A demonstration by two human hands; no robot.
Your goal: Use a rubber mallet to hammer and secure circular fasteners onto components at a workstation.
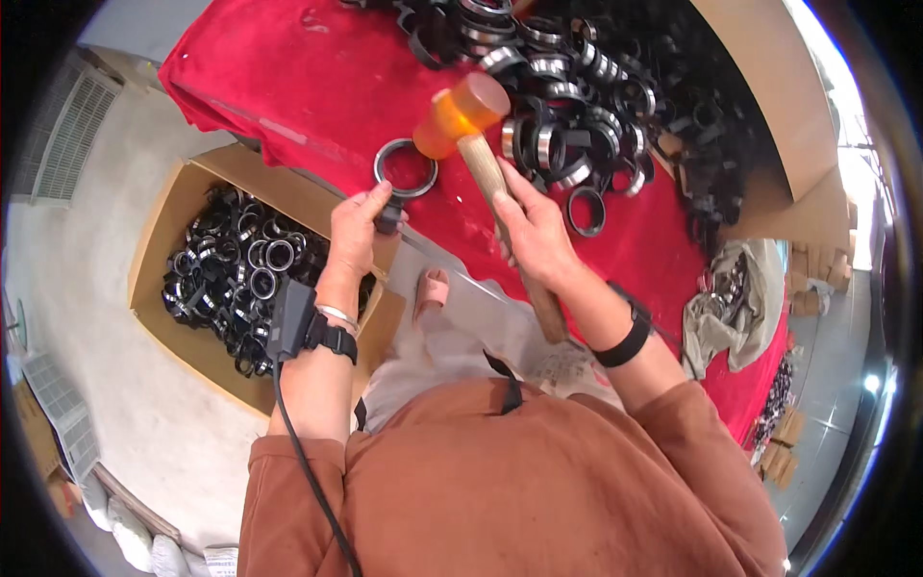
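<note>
My left hand (356, 231) is closed on a black-and-silver ring (382, 157), gripping it by the black tab at its near side. The ring lies by the near edge of the red-covered table (317, 87). My right hand (540, 236) is wrapped round the wooden handle of a mallet (476, 101), which has a translucent orange head. That head is raised just right of the ring and appears apart from it. A loose black ring (586, 212) lies to the right of the handle.
Black and silver rings (553, 67) are heaped at the table's far side, before a large cardboard box (769, 87). An open carton (159, 226) of similar rings stands at left. A greyish cloth sack (760, 298) lies at right. A cable (308, 462) runs along my left arm.
</note>
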